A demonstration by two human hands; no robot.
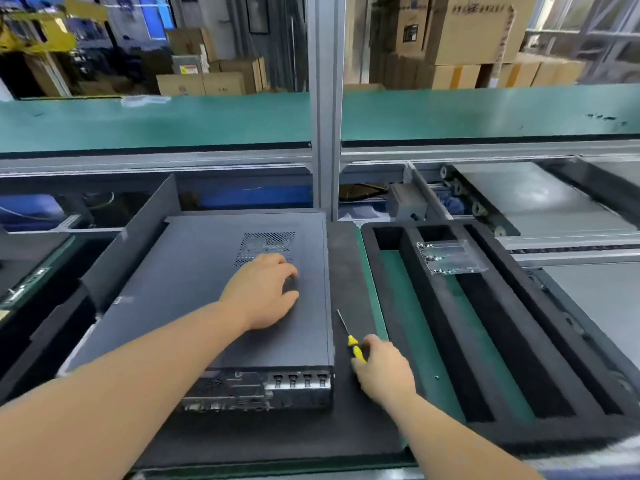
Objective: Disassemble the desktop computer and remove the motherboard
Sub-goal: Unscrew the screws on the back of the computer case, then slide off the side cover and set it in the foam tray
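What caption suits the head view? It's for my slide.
Left hand rests on closed computer case; right hand grips screwdriver.

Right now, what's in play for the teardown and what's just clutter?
In play:
- computer case, side panel on, left hand resting on it
- screwdriver, gripped by right hand
- foam tray

Clutter:
- clear plastic box
- cardboard boxes
- green shelf

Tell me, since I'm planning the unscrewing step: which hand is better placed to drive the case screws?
The right hand: it already grips the yellow-handled screwdriver beside the dark grey metal computer case. The left hand rests on the case top, steadying it.
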